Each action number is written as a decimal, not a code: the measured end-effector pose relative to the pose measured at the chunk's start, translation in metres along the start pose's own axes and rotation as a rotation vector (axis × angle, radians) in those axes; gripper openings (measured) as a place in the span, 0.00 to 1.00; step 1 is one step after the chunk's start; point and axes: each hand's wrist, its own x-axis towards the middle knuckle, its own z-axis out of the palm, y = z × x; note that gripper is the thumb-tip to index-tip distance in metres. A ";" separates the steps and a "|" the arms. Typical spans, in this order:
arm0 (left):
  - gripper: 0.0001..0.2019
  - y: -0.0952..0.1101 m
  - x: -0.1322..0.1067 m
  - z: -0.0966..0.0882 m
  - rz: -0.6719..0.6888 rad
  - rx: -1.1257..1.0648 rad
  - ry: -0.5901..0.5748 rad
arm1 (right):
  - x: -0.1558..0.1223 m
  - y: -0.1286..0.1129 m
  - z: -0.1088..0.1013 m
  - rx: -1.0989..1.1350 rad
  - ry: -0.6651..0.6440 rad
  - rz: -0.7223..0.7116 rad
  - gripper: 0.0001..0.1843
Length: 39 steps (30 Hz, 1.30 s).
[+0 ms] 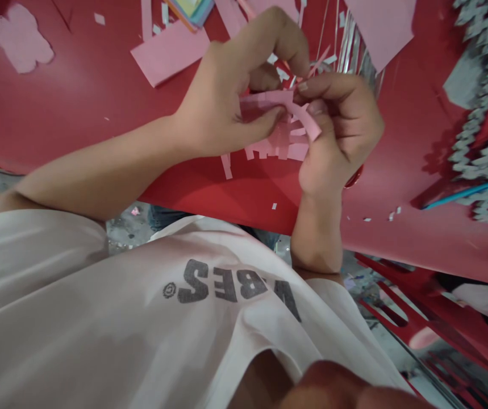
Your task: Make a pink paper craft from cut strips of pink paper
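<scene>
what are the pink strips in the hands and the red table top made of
The pink strips look like thin matte paper: they bend and show cut edges. The red table top looks like smooth plastic with a soft sheen, though painted wood is possible.

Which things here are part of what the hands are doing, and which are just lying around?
Being used:
left hand, right hand, snipped pink paper strips

Just lying around:
pink paper rectangle, silver strips, stacked coloured paper, grey cut-paper decoration, red tabletop
</scene>
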 end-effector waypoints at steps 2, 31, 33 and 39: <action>0.25 -0.005 0.003 0.004 0.000 -0.034 0.026 | 0.000 0.000 0.000 0.005 -0.006 -0.023 0.19; 0.18 0.003 0.005 0.003 -0.150 -0.088 0.103 | -0.004 -0.006 0.001 -0.192 -0.069 0.078 0.13; 0.18 0.003 0.005 0.003 -0.159 -0.122 0.109 | -0.003 -0.005 0.001 -0.223 -0.071 0.047 0.13; 0.20 0.002 0.005 0.002 -0.158 -0.097 0.096 | -0.002 -0.006 0.002 -0.172 -0.038 -0.035 0.11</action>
